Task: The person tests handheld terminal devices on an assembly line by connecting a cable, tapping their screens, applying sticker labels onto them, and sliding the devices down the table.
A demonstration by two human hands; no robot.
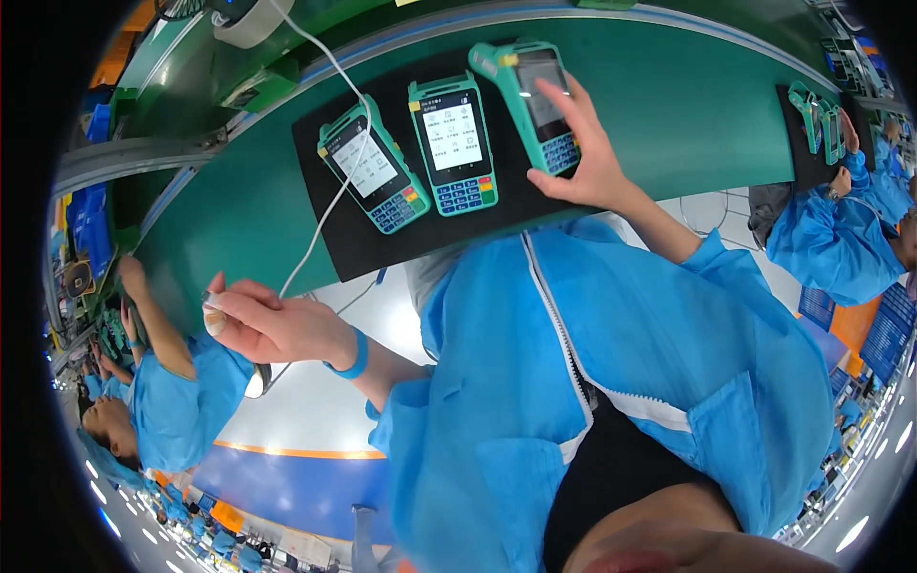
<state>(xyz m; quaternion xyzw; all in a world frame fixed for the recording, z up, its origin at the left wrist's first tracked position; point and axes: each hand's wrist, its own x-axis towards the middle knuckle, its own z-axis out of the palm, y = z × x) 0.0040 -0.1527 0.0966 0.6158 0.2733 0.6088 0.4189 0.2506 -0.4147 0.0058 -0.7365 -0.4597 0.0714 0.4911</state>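
Observation:
My left hand (277, 327) is raised at the left, off the bench's near edge, its fingers pinched together on the end of a white cable (315, 234). A small metallic tip shows at the fingertips. The cable runs up across the left payment terminal (368, 167), a green handheld with a lit screen and keypad. Beside that lies a middle terminal (454, 143), also lit. My right hand (592, 158) grips the right terminal (540, 100) by its side and lower edge; its screen is dark and the unit looks slightly blurred.
The terminals are over a black mat (330, 215) on a green bench (659, 105). A white round device (250, 24) stands at the far left. Co-workers in blue sit on both sides, one with a hand near further green terminals (812, 119) at the right.

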